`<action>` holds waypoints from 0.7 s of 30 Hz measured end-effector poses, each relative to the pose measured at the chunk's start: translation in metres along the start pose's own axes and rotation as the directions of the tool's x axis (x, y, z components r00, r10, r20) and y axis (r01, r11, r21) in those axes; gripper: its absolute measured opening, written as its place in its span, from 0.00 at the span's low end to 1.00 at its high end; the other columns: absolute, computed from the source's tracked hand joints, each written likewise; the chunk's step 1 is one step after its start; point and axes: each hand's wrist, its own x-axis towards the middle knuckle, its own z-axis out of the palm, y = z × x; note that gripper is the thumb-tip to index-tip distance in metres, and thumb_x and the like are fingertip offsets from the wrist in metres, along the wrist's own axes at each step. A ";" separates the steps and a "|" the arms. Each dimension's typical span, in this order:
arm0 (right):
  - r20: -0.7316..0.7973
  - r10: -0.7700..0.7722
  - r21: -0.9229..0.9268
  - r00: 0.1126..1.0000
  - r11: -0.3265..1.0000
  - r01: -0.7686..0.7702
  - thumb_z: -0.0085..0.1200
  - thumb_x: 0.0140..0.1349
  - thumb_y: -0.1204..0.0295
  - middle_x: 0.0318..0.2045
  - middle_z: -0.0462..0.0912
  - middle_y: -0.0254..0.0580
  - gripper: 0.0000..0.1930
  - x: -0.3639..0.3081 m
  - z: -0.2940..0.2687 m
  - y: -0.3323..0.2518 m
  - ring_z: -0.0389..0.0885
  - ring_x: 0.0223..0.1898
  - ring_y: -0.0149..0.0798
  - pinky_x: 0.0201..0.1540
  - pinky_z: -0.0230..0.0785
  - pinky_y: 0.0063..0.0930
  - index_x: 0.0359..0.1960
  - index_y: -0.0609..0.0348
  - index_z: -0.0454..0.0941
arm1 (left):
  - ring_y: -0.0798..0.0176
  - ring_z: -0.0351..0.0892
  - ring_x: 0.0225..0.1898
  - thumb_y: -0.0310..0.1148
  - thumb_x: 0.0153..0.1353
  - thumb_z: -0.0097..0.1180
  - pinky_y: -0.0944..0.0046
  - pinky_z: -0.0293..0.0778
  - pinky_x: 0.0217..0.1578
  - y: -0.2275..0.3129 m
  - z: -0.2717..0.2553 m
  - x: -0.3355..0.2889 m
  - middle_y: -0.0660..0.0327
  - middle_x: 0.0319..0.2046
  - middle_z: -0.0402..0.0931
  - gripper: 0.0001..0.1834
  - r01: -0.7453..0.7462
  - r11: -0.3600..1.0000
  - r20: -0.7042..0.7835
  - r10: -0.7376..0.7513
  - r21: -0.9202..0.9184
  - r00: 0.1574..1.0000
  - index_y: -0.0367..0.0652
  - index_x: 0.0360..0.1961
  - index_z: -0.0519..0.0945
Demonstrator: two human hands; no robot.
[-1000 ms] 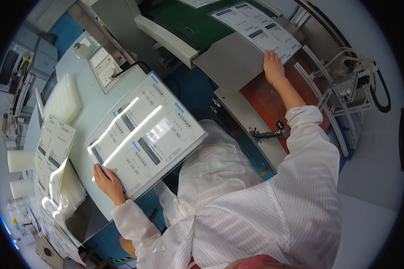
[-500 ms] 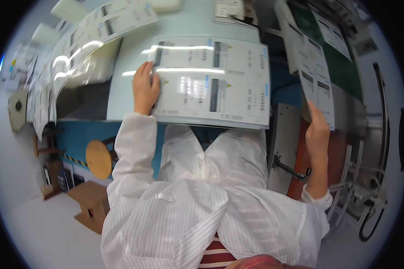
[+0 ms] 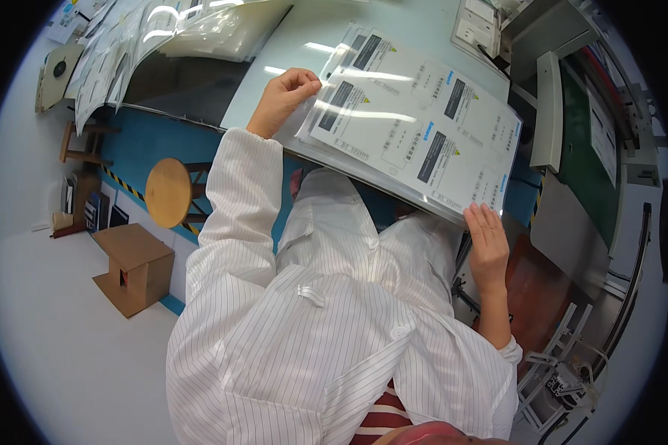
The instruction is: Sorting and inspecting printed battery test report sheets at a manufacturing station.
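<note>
A stack of clear plastic sheets printed in black, blue and yellow (image 3: 401, 141) lies at a slant on the pale table. Its top printed sheet sits slightly askew over clear film edges at the left. My left hand (image 3: 284, 101) is at the stack's left edge, thumb and fingers pinched together; what is between them, if anything, is too thin to make out. At the near right corner, my right hand (image 3: 487, 248) rests with its fingers stretched out flat on the sheet's edge. The right thumb is hidden.
More printed sheets (image 3: 115, 70) droop over the table at the left. To the right is a machine with a green bed (image 3: 583, 148), holding a sheet. A round wooden stool (image 3: 168, 193) and a cardboard box (image 3: 135, 259) stand lower left. A metal frame (image 3: 553, 371) is lower right.
My right hand has come left from the machine side with a printed sheet, which now lies on the stack. My left hand has closed into a pinch. The whole view has turned.
</note>
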 end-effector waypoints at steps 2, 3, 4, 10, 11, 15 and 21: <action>0.007 0.024 0.012 1.000 1.000 -0.024 0.46 0.54 0.87 0.50 0.80 0.48 0.20 0.001 0.005 0.000 0.77 0.55 0.50 0.59 0.68 0.47 0.49 0.63 0.79 | 0.67 0.72 0.40 0.36 0.59 0.63 0.68 0.67 0.45 -0.008 0.003 -0.006 0.66 0.38 0.77 0.11 -0.119 0.977 -0.062 0.131 0.177 0.989 0.42 0.24 0.78; -0.009 0.036 0.022 0.999 0.999 -0.036 0.45 0.54 0.88 0.50 0.80 0.48 0.21 0.000 0.007 -0.001 0.77 0.55 0.50 0.60 0.67 0.47 0.49 0.63 0.79 | 0.67 0.72 0.40 0.36 0.59 0.63 0.68 0.67 0.45 -0.007 0.006 -0.008 0.66 0.38 0.77 0.11 -0.104 0.979 -0.065 0.117 0.177 0.991 0.42 0.24 0.78; 0.003 0.034 0.031 0.999 0.999 -0.034 0.45 0.54 0.88 0.50 0.80 0.48 0.21 -0.002 0.008 -0.002 0.77 0.55 0.50 0.60 0.67 0.47 0.49 0.63 0.79 | 0.67 0.72 0.41 0.36 0.59 0.63 0.67 0.67 0.45 -0.008 0.008 -0.010 0.66 0.38 0.77 0.11 -0.136 0.962 -0.085 0.160 0.235 0.983 0.42 0.25 0.79; -0.063 0.048 0.149 0.997 0.988 -0.038 0.44 0.52 0.90 0.50 0.80 0.50 0.22 -0.003 0.007 0.000 0.77 0.56 0.51 0.61 0.66 0.47 0.50 0.65 0.78 | 0.68 0.73 0.38 0.35 0.61 0.61 0.72 0.68 0.43 -0.015 0.006 -0.008 0.66 0.36 0.77 0.08 -0.138 0.977 -0.165 0.165 0.165 0.972 0.42 0.32 0.80; -0.066 0.036 0.157 0.997 0.987 -0.025 0.44 0.53 0.90 0.50 0.80 0.50 0.22 -0.002 0.007 0.001 0.77 0.56 0.51 0.61 0.65 0.48 0.49 0.65 0.79 | 0.67 0.74 0.38 0.34 0.60 0.60 0.70 0.69 0.42 -0.012 0.005 -0.008 0.64 0.36 0.77 0.08 -0.123 0.982 -0.169 0.147 0.147 0.975 0.40 0.32 0.80; -0.065 -0.021 0.144 0.998 0.989 0.030 0.46 0.54 0.87 0.49 0.81 0.49 0.20 -0.001 0.011 0.005 0.77 0.55 0.51 0.61 0.65 0.49 0.48 0.64 0.79 | 0.64 0.76 0.38 0.32 0.59 0.59 0.67 0.71 0.42 -0.021 0.011 -0.004 0.60 0.35 0.77 0.08 -0.286 0.923 -0.182 0.337 0.259 0.924 0.37 0.33 0.80; -0.029 -0.029 0.129 0.999 0.991 0.033 0.49 0.55 0.82 0.48 0.81 0.46 0.16 -0.002 0.012 0.012 0.78 0.54 0.49 0.61 0.66 0.48 0.46 0.62 0.81 | 0.58 0.75 0.44 0.27 0.56 0.60 0.64 0.72 0.45 -0.020 0.036 -0.005 0.55 0.46 0.74 0.14 -0.348 0.662 -0.081 0.526 0.664 0.847 0.39 0.45 0.78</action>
